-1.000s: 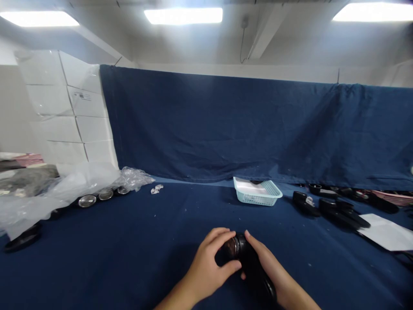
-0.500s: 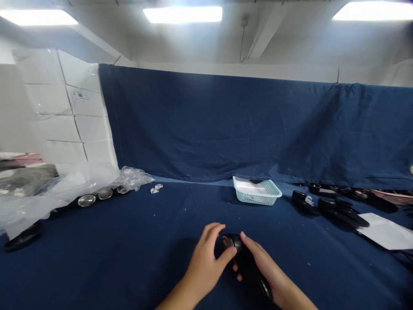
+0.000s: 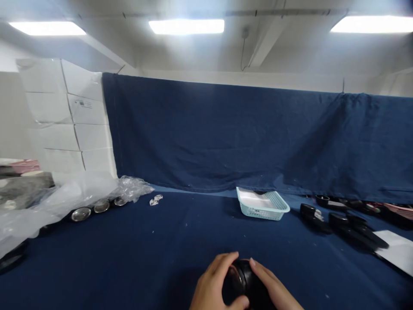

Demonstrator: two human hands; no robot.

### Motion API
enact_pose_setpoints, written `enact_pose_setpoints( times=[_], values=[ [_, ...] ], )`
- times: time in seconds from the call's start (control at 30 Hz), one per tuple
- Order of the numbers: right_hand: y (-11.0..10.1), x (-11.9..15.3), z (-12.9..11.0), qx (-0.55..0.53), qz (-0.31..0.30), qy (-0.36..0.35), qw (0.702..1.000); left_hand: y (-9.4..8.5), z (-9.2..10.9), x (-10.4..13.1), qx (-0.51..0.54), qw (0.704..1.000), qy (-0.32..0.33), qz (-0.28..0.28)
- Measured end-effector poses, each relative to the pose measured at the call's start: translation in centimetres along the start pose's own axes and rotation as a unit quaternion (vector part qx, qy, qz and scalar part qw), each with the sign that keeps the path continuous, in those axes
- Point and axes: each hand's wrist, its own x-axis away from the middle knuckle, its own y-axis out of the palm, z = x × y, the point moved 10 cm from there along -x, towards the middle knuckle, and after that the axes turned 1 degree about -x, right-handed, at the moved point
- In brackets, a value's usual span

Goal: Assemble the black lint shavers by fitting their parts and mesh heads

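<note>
A black handheld device point(image 3: 247, 275) with a rounded head and a thin copper-coloured edge is between my hands at the bottom centre. My left hand point(image 3: 216, 282) curls round the head, fingertips at the top and thumb beneath. Along the device's right side, my right hand point(image 3: 272, 284) grips the body, with its thumb near the head. The lower part of the device runs out of view and is partly covered by my fingers. I cannot make out its exact kind.
A light blue plastic basket point(image 3: 264, 212) holding a white sheet stands at the back. On the right lie several black handheld devices point(image 3: 351, 230) and white paper point(image 3: 395, 249). To the left are clear plastic wrap point(image 3: 90, 189), round glassy-topped pieces point(image 3: 81, 214) and stacked white boxes point(image 3: 92, 137).
My left hand has closed round the device's head from a looser pose. Both hands and the device appear lower in view, as the whole scene has shifted downward.
</note>
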Motion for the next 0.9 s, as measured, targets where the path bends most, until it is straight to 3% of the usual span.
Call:
enact_pose_setpoints(
  times=[0.1, 0.23, 0.33, 0.43, 0.53, 0.63, 0.8, 0.9],
  values=[
    [-0.3, 0.0, -0.3, -0.003, 0.016, -0.024, 1.000, -0.2, -1.0, -0.1, 0.027, 0.999, -0.021, 0.008],
    [1.8, 1.4, -0.2, -0.015, -0.018, 0.022, 0.999, -0.2, -2.1, -0.2, 0.035, 0.997, -0.056, 0.036],
    [3.1, 2.3, -1.3, -0.022, -0.031, -0.004, 0.999, 0.1, -2.4, -0.2, 0.063, 0.995, -0.073, 0.041],
    [3.6, 2.7, -2.1, -0.022, -0.038, -0.032, 0.999, 0.0, -1.6, 0.0, 0.096, 0.993, -0.046, 0.048],
    [2.8, 2.7, -1.9, -0.026, -0.008, -0.023, 0.999, -0.2, -0.2, 0.3, 0.084, 0.995, 0.011, 0.060],
    [2.0, 2.6, -2.0, -0.033, 0.015, -0.037, 0.999, -0.1, -0.2, 0.5, 0.066, 0.995, 0.011, 0.074],
    [3.5, 2.2, -2.0, -0.036, -0.056, -0.059, 0.996, -0.8, -1.3, 0.4, 0.042, 0.994, -0.047, 0.088],
    [3.6, 1.8, -1.8, -0.039, -0.056, -0.050, 0.996, -1.3, 0.2, 0.1, 0.025, 0.997, 0.010, 0.067]
  ],
)
